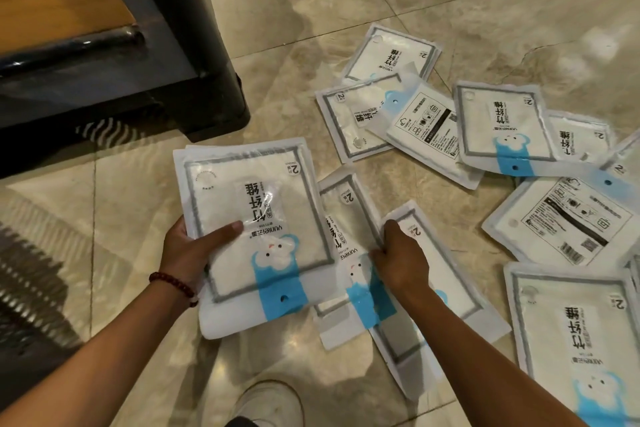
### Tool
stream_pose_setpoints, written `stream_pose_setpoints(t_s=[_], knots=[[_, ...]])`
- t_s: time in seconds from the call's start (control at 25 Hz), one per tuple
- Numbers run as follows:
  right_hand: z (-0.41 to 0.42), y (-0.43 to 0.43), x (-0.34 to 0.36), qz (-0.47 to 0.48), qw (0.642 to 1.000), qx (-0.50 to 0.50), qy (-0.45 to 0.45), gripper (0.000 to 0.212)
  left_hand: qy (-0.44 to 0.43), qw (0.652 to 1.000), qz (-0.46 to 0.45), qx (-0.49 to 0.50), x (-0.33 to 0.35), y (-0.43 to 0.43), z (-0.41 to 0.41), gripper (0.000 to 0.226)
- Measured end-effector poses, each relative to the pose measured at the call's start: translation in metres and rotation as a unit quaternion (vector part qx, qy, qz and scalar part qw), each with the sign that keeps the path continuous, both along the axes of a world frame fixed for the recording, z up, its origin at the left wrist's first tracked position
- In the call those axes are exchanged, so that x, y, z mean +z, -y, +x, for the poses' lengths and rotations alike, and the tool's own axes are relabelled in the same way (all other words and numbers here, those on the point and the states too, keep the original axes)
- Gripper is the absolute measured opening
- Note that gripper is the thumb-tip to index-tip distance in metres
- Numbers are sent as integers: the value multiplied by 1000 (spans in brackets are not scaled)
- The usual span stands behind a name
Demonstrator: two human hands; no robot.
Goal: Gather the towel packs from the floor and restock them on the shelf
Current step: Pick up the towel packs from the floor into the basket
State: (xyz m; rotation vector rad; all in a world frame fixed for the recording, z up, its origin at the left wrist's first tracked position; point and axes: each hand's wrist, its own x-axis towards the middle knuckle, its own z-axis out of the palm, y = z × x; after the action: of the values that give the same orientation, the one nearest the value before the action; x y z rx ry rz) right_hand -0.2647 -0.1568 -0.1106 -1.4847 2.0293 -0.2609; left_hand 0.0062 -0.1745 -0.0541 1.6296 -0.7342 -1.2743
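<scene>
The left hand (pixel 194 246) grips a small stack of towel packs (pixel 256 218), thumb laid across the top pack's front and fingers hidden underneath; a beaded bracelet (pixel 175 282) circles that wrist. Just right of it, the right hand (pixel 401 256) presses down on two overlapping packs (pixel 349 239) on the tiled floor (pixel 277 10), fingertips curled at the edge of one. Beyond and to the right of this hand, more packs (pixel 498 125) lie scattered, some face down. Up past the left hand stands the dark shelf base (pixel 194 55). A white shoe (pixel 270 402) shows between the forearms.
</scene>
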Motion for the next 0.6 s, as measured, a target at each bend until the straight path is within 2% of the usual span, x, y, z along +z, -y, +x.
stream_pose_setpoints(t_s=[0.24,0.4,0.48,0.6], knots=[[-20,-16,61,-98,994,-31,40,24,-22,1000,-20,9,37,-9,-4,42],[-35,-4,118,-162,983,-72,45,25,-22,998,-58,10,104,-12,1,37],[-30,9,150,-188,976,-79,75,24,-26,996,-84,19,143,-13,8,33],[-9,30,205,-228,962,-76,130,19,-21,991,-131,25,207,-23,31,46]])
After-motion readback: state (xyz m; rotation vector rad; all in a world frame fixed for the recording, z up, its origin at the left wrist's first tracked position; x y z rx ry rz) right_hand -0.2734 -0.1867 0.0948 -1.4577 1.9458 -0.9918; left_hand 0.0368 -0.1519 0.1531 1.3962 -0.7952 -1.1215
